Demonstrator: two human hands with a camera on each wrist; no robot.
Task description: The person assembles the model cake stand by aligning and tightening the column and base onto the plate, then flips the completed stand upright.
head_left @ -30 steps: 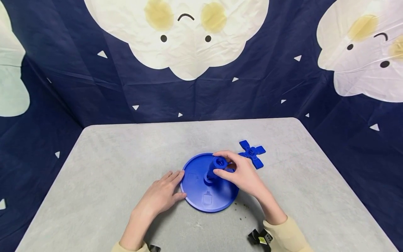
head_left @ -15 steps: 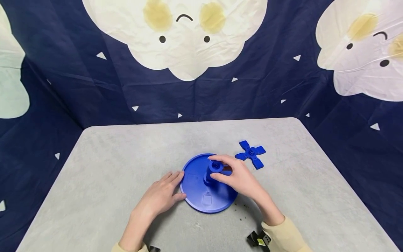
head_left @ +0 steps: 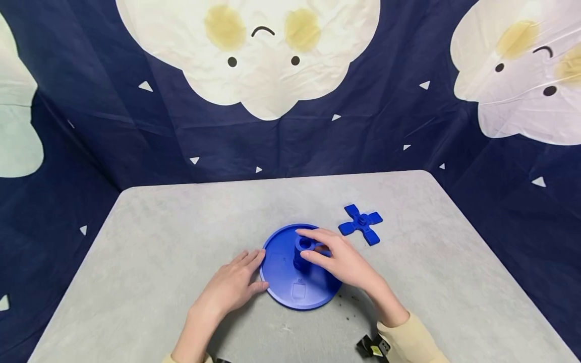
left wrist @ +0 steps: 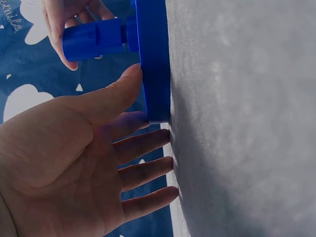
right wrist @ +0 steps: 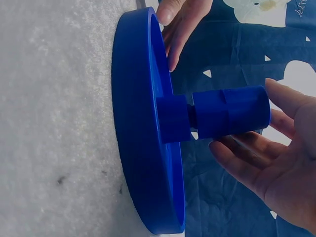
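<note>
A blue round base [head_left: 281,287] with a raised rim lies flat on the table. Over its centre stands a blue hollow cylinder [right wrist: 232,112], held between the thumb and fingers of my right hand [head_left: 342,258]. In the right wrist view a narrow neck [right wrist: 192,117] shows between the cylinder and the base's round hub [right wrist: 173,118]; how far it is seated I cannot tell. My left hand [head_left: 231,285] rests at the base's left edge, thumb and fingertips touching the rim, fingers fairly straight.
A blue cross-shaped piece [head_left: 361,222] with a small centre peg lies behind the base to the right. Dark crumbs [head_left: 347,317] dot the table near the right forearm. A black connector [head_left: 373,346] hangs by the right sleeve. Dark blue cloth [head_left: 281,146] walls the table.
The right hand has brought the cylinder left and toward me, from leaning to nearly upright over the base's centre. The left hand stays at the rim. The view tilts slightly.
</note>
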